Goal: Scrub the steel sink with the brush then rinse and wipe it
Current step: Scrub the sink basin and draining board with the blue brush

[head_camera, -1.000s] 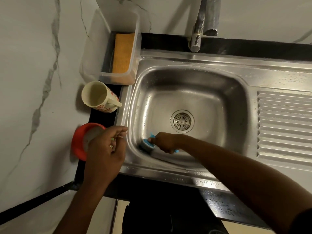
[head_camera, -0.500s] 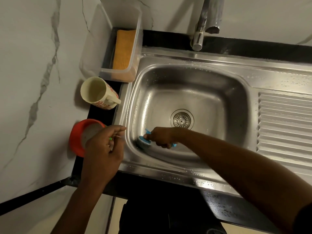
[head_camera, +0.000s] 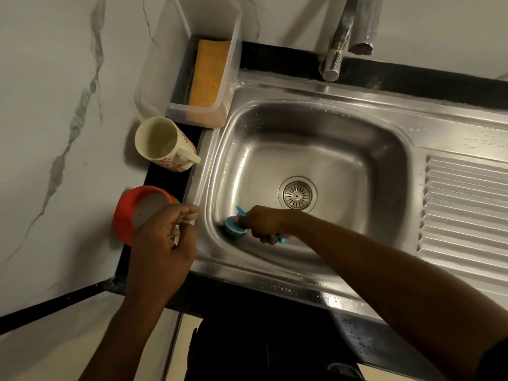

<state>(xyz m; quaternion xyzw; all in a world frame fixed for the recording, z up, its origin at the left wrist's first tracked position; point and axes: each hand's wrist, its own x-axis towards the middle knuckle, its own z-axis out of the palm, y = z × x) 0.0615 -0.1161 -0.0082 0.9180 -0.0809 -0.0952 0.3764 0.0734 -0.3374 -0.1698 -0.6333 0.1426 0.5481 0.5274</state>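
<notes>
Left hand (head_camera: 162, 243) curled loose at the sink's near left edge, fingers (head_camera: 187, 210) on the rim, holding nothing clear to see. Right hand (head_camera: 264, 222) wrapped tight round the blue brush (head_camera: 235, 226), pressed in the near left corner of the steel sink (head_camera: 316, 273). Farther back, red tub (head_camera: 125, 215), cup (head_camera: 162, 144), clear box (head_camera: 192, 64) along the left edge, tap (head_camera: 334, 61) at the back.

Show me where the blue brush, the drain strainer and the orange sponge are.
blue brush (head_camera: 235, 226): head view, on its round blue head.
drain strainer (head_camera: 297, 193): head view, on the middle of the grate.
orange sponge (head_camera: 209, 74): head view, on its top face, inside the clear tub.
</notes>
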